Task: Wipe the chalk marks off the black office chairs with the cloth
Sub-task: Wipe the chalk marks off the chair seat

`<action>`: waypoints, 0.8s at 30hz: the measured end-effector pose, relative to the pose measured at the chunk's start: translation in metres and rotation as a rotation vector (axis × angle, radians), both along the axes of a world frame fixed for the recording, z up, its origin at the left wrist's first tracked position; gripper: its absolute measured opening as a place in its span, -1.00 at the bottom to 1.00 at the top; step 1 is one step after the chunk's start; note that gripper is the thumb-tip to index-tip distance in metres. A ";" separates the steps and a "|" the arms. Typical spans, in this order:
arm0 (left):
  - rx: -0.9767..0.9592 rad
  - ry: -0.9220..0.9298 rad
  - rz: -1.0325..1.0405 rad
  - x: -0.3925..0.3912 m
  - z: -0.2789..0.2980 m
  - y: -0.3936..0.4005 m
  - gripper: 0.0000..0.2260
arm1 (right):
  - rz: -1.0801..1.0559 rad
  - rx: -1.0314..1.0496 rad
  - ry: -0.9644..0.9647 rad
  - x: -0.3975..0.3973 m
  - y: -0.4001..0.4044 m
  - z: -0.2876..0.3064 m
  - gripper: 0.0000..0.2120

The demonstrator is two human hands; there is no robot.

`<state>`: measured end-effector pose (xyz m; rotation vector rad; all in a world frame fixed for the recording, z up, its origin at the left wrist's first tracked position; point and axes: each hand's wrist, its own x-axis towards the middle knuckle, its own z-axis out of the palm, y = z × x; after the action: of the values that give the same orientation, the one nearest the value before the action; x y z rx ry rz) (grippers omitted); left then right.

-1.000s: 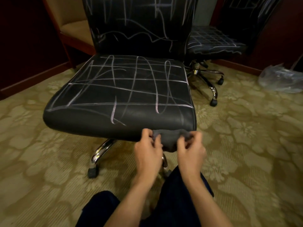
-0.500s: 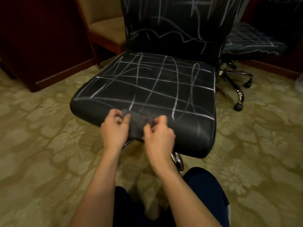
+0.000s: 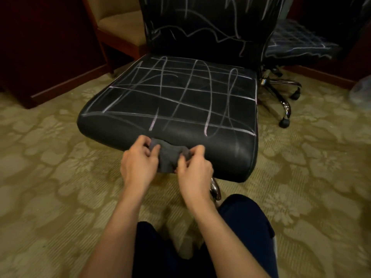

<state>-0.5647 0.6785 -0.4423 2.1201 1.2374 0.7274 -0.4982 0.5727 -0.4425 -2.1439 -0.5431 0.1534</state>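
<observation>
A black office chair stands in front of me, its seat and backrest crossed with white chalk lines. A dark grey cloth hangs bunched in front of the seat's front edge. My left hand pinches its left side and my right hand pinches its right side. Whether the cloth touches the seat edge I cannot tell. A second black chair with a chalk grid on its seat stands behind, at the right.
A tan upholstered wooden chair stands at the back left beside dark wood panelling. The chrome wheeled base of the second chair spreads on the patterned carpet at the right. A clear plastic bag lies at the far right edge.
The view has swung so the chair sits more to the left than half a second ago. Both hands still hold the cloth at the seat's front edge, working it between the fingers.
</observation>
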 end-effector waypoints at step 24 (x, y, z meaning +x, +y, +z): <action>-0.364 -0.297 -0.223 -0.030 -0.009 -0.096 -0.92 | -0.029 0.544 0.274 0.000 -0.085 -0.032 -0.91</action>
<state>-0.5947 0.5822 -0.4511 1.7422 0.8802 0.6350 -0.4984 0.4878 -0.4744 -1.5690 -0.3426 0.2478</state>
